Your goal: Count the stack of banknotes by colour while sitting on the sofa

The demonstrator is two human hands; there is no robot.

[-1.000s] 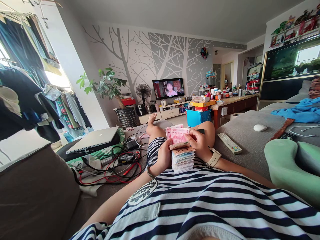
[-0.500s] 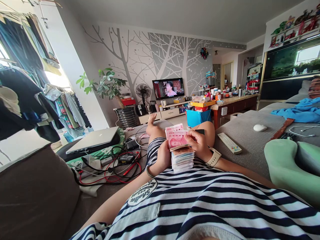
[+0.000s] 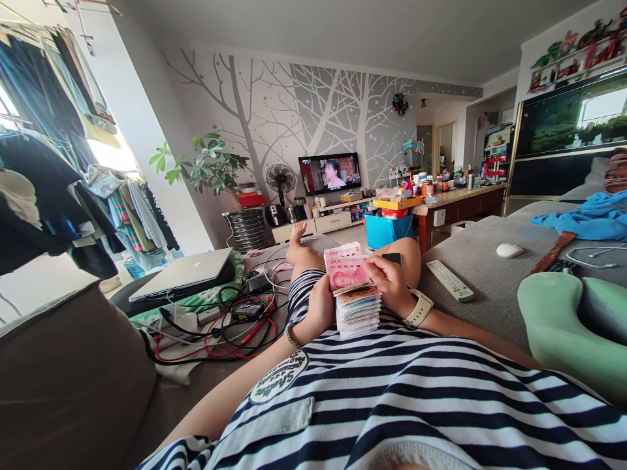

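I lie back on a grey sofa in a striped shirt. My left hand (image 3: 321, 307) is closed round the side of a thick stack of banknotes (image 3: 357, 310) that rests on my lap. Pink notes (image 3: 345, 267) stand folded up from the top of the stack. My right hand (image 3: 389, 281), with a white wristband, pinches the right edge of the topmost pink note between thumb and fingers.
A white remote (image 3: 449, 279) and a computer mouse (image 3: 509, 250) lie on the sofa seat to my right, beside a green cushion (image 3: 558, 326). A laptop (image 3: 183, 273) and tangled cables (image 3: 230, 323) lie at my left. A television (image 3: 330, 173) plays across the room.
My right hand has flipped another pink note forward off the stack; the raised notes stand a little higher. My left hand has kept its place.
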